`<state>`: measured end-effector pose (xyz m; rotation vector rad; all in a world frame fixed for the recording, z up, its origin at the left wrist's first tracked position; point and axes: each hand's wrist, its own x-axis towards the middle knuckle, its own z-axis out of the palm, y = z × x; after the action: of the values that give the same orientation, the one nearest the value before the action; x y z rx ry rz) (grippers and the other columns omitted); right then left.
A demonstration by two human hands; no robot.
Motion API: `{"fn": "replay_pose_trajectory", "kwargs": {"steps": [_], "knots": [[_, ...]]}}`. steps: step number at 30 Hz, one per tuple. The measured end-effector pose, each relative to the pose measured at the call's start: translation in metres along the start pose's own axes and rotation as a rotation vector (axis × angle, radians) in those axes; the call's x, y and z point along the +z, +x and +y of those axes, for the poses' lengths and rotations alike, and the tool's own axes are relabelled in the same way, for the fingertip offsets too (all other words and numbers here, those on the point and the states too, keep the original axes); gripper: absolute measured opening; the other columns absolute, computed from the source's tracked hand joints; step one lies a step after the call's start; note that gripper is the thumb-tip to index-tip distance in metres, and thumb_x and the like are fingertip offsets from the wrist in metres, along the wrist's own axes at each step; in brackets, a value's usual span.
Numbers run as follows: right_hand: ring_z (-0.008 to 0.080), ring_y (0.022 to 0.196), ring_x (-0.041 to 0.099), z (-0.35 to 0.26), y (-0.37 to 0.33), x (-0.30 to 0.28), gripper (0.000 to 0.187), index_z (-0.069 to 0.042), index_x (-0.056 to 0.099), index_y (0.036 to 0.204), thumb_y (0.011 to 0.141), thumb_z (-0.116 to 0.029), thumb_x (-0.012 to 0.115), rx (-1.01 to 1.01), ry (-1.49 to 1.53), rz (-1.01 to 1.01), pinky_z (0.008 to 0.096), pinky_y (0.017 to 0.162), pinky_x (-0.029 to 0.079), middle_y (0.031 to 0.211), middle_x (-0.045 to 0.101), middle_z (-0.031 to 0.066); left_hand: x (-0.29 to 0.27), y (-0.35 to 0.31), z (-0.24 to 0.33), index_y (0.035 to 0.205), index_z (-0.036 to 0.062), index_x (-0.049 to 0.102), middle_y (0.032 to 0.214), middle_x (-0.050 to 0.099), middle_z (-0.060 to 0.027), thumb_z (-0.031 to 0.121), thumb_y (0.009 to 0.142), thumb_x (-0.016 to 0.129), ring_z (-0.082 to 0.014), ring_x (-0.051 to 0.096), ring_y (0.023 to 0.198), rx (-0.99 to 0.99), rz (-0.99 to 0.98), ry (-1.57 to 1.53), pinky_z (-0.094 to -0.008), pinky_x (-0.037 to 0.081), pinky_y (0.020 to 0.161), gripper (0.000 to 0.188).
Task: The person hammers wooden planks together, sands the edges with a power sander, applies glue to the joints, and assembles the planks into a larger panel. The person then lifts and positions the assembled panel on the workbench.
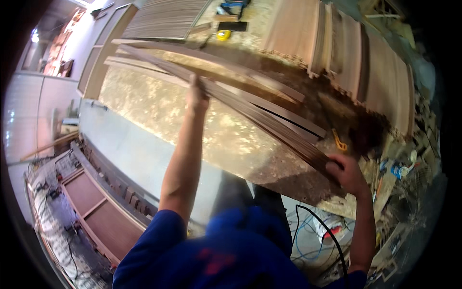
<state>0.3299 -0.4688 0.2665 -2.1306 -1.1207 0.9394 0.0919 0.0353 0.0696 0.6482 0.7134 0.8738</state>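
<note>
While the left hand (196, 98) grips the wooden strips (250, 108), the right hand (344, 173) clasps their near end

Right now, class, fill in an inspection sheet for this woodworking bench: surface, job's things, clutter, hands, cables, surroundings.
Surface: workbench with a speckled, dusty top.
Job's things: bundle of long thin wooden strips lying slantwise across the bench, held at two places.
Clutter: yellow tape measure, dark flat block, yellow tool beside the strips.
Hands: left hand grips the strips partway along; right hand holds their near end.
Cables: black cable and blue hose on the floor at lower right.
Surroundings: stacked boards at the right, wooden frame on the floor at the left.
</note>
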Motion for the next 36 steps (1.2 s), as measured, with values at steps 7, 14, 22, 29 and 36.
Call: {"fn": "replay_pose_trajectory", "kwargs": {"steps": [7,14,22,29,36], "knots": [[0.0398,0.097,0.068,-0.012,-0.059,0.046,0.063,-0.005,0.067,0.124,0.071,-0.031,0.089,-0.006,-0.206,0.125,0.048,0.088,0.054,0.107,0.072,0.018,0.048,-0.067,-0.02,0.144,-0.0023,0.045,0.128,0.062,-0.0168,0.039,0.112,0.052,-0.0339,0.065,0.114,-0.119,0.184,-0.02,-0.0484,0.055,0.1,0.053],[0.0398,0.117,0.059,0.035,-0.201,0.079,0.065,-0.008,0.056,0.138,0.081,-0.025,0.083,0.268,-0.487,0.091,0.0484,0.098,0.049,0.127,0.061,0.0155,-0.069,-0.193,-0.049,0.136,0.0006,0.059,0.102,0.071,-0.0096,0.068,0.102,0.053,-0.0252,0.069,0.089,-0.309,0.077,0.224,-0.0424,0.057,0.077,0.076],[0.0372,0.122,0.056,0.134,-0.244,0.156,0.048,-0.006,0.057,0.127,0.081,0.004,0.065,0.339,-0.608,0.352,0.0462,0.101,0.051,0.126,0.058,0.014,-0.088,-0.261,-0.059,0.1,0.015,0.076,0.106,0.078,-0.0067,0.047,0.1,0.071,-0.0277,0.075,0.091,-0.688,0.075,0.137,-0.0389,0.061,0.087,0.032],[0.034,0.105,0.065,0.235,-0.239,0.099,0.031,-0.009,0.058,0.124,0.093,-0.007,0.059,0.359,-0.737,0.432,0.0457,0.093,0.053,0.118,0.062,0.0136,-0.025,-0.262,-0.144,0.078,0.0187,0.062,0.074,0.064,0.0036,0.041,0.107,0.063,-0.015,0.062,0.073,-0.751,0.062,0.116,-0.0346,0.054,0.083,0.037],[0.0417,0.109,0.063,0.341,-0.297,0.044,0.041,-0.005,0.062,0.121,0.091,-0.025,0.08,0.456,-0.396,0.632,0.0489,0.091,0.053,0.12,0.063,0.0161,-0.059,-0.283,-0.173,0.082,0.0104,0.059,0.067,0.052,0.0018,0.04,0.106,0.063,-0.0126,0.055,0.065,-0.86,-0.084,0.777,-0.0291,0.041,0.054,0.038]]}}
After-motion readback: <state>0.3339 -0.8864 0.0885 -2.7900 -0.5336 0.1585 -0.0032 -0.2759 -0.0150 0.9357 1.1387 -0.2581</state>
